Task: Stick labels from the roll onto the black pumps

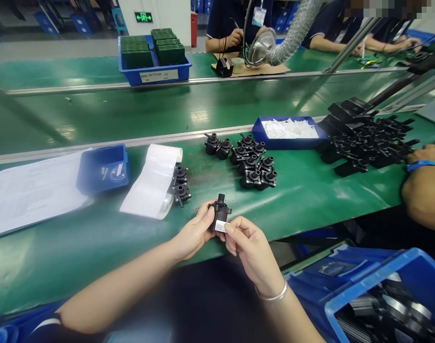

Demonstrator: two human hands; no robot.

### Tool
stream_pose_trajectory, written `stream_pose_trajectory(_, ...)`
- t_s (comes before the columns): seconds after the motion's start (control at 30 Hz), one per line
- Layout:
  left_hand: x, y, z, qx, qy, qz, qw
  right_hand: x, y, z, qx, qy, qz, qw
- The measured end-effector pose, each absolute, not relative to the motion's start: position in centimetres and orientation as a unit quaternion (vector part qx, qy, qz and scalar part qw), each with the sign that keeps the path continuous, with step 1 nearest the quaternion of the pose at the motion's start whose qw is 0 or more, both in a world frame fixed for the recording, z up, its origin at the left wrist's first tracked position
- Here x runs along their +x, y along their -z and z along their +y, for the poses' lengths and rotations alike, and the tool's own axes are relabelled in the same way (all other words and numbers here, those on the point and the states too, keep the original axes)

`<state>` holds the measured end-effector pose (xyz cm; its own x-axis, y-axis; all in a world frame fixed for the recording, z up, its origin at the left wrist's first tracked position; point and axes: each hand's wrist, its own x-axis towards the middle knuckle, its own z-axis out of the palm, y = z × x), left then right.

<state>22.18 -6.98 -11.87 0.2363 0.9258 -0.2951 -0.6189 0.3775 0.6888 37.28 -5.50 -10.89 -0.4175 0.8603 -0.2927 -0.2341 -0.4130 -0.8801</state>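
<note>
My left hand [197,231] is closed around a small black pump [219,209], its round outlet pointing up. A white label [221,226] with small print lies across the pump's lower side. The thumb and forefinger of my right hand [251,243] pinch the label's right end against the pump; whether that end is stuck down is hidden by the fingers. Just left of my hands, two more pumps [181,183] stand beside a roll of white label backing [151,181]. Beyond my hands, several black pumps [255,164] are grouped on the green table [131,257].
A blue bin with white scraps [290,131] sits behind the pumps. More black pumps [370,140] are piled at right, near another person's arm [426,190]. Papers [31,190] and a blue tray [105,169] lie left. A blue crate [378,286] with parts stands lower right.
</note>
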Motion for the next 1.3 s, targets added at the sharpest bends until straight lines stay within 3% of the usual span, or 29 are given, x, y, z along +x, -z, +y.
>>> stream_pose_trajectory(1.3,22.07,11.42,-7.00,0.246,-0.489,0.346,0.762,37.25,11.61,-5.60,-0.389,-0.750,-0.378,0.378)
